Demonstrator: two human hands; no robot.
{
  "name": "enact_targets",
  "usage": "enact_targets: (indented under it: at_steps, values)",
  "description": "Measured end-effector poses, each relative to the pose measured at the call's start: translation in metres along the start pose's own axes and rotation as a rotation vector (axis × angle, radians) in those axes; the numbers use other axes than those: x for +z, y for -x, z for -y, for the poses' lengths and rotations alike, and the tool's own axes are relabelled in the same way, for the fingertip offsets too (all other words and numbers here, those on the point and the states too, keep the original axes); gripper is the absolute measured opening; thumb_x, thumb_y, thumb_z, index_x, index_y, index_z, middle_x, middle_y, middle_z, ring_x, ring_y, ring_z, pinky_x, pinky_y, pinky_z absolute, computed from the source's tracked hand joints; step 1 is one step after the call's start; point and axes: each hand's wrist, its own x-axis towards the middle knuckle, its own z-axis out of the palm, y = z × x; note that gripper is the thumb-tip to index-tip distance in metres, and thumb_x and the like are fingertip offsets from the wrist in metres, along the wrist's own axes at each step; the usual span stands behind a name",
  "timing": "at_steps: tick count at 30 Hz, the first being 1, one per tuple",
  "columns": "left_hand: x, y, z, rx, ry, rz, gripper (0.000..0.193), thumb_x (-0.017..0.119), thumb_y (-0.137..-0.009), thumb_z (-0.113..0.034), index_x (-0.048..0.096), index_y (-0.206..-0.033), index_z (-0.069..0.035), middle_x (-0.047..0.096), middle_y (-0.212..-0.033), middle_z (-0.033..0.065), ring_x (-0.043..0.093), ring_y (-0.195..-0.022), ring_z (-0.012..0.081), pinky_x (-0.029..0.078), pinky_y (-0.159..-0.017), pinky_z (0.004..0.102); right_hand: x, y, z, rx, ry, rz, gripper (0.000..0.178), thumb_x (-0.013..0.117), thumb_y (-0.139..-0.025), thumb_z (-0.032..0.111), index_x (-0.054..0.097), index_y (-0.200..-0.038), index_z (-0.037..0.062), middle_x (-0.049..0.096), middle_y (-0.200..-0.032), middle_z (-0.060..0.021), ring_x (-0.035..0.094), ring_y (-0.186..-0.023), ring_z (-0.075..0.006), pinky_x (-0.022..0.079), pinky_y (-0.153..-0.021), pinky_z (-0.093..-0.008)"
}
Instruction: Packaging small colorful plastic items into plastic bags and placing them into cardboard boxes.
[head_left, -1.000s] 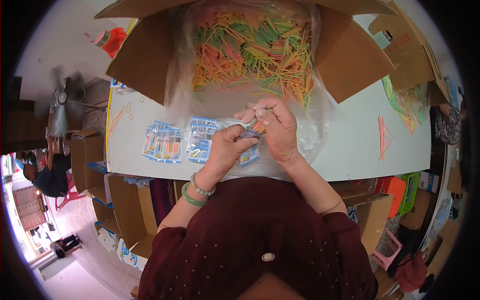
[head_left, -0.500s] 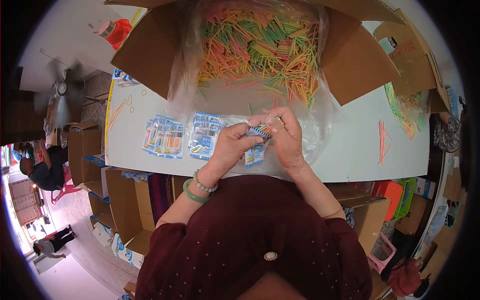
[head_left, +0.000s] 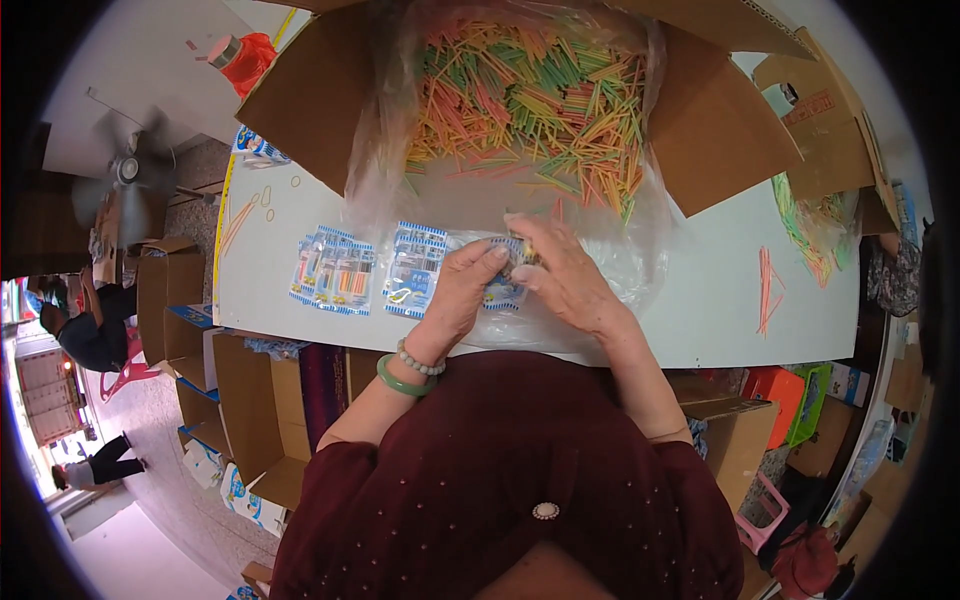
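In front of my chest, my left hand (head_left: 468, 290) pinches a small blue-and-white plastic packet (head_left: 503, 296) between thumb and fingers. My right hand (head_left: 568, 275) curls round the packet's upper right edge, its thumb against the plastic; the fingers partly hide the packet's mouth. Left of my hands lies a group of similar packets (head_left: 415, 262), and farther left another overlapping group (head_left: 335, 272), with coloured sticks visible through clear windows. Beyond my hands, a heap of thin pink, green, yellow and orange sticks (head_left: 530, 100) fills a plastic-lined cardboard box (head_left: 725, 125).
Clear plastic lining (head_left: 630, 270) spreads over the white table (head_left: 720, 320). Rubber bands (head_left: 266, 198) lie at the left, loose pink sticks (head_left: 768, 290) at the right. A second box (head_left: 820, 130) stands far right. An open carton (head_left: 265, 410) sits below the table's left edge.
My right fingers have opened from a tight pinch at the packet's top to a looser curl round its edge. The packet and my left hand have shifted slightly up.
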Motion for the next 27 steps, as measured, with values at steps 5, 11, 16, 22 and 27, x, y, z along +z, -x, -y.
enact_targets:
  at_steps: [5, 11, 16, 22, 27]
  values:
    - [-0.004, -0.001, -0.009, -0.001, -0.063, 0.031, 0.022, 0.056, -0.092, -0.014, 0.065, -0.107, 0.0, 0.067, -0.093, 0.0034, 0.06, -0.086, 0.0106, 0.047, -0.082, 0.0269, -0.012, 0.005, -0.006, 0.336, -0.662, 0.02, 0.037, 0.058, -0.081, 0.006, 0.053, -0.118, 0.0027, 0.057, -0.115, -0.0073, 0.054, -0.101, -0.0174, 0.044, -0.085, -0.0282]
    - [-0.008, -0.001, -0.015, 0.181, -0.212, 0.122, 0.025, 0.058, -0.089, -0.012, 0.064, -0.111, 0.0, 0.063, -0.107, 0.0061, 0.058, -0.097, 0.0127, 0.045, -0.089, 0.0284, 0.001, 0.007, -0.01, 0.243, -0.413, -0.046, 0.013, 0.06, -0.077, 0.002, 0.063, -0.09, -0.0016, 0.061, -0.092, -0.0054, 0.055, -0.085, -0.0152, 0.043, -0.076, -0.0261]
    - [-0.007, 0.005, -0.024, 0.084, -0.128, 0.052, 0.03, 0.063, -0.085, -0.007, 0.062, -0.115, 0.0, 0.062, -0.108, 0.005, 0.056, -0.1, 0.0123, 0.044, -0.09, 0.0276, 0.006, 0.002, -0.002, 0.125, -0.599, -0.111, 0.01, 0.06, -0.075, 0.001, 0.062, -0.084, -0.0026, 0.06, -0.088, -0.0058, 0.055, -0.084, -0.0154, 0.042, -0.077, -0.0274]
    - [-0.011, 0.011, -0.022, 0.085, -0.282, 0.011, 0.03, 0.065, -0.082, -0.004, 0.063, -0.112, -0.001, 0.063, -0.104, 0.0053, 0.057, -0.098, 0.0127, 0.045, -0.086, 0.0256, 0.013, 0.004, 0.005, 0.217, -0.742, -0.057, 0.008, 0.059, -0.076, 0.002, 0.062, -0.082, -0.0021, 0.061, -0.09, -0.006, 0.055, -0.087, -0.0144, 0.042, -0.079, -0.0264]
    - [-0.007, 0.021, -0.037, 0.378, -0.572, -0.001, 0.013, 0.064, -0.081, -0.006, 0.068, -0.092, 0.001, 0.061, -0.085, 0.0068, 0.055, -0.08, 0.0151, 0.044, -0.071, 0.0275, 0.027, 0.005, 0.01, 0.384, -0.856, -0.057, 0.009, 0.059, -0.078, 0.003, 0.063, -0.085, -0.0002, 0.061, -0.092, -0.0032, 0.054, -0.086, -0.0122, 0.043, -0.079, -0.026]
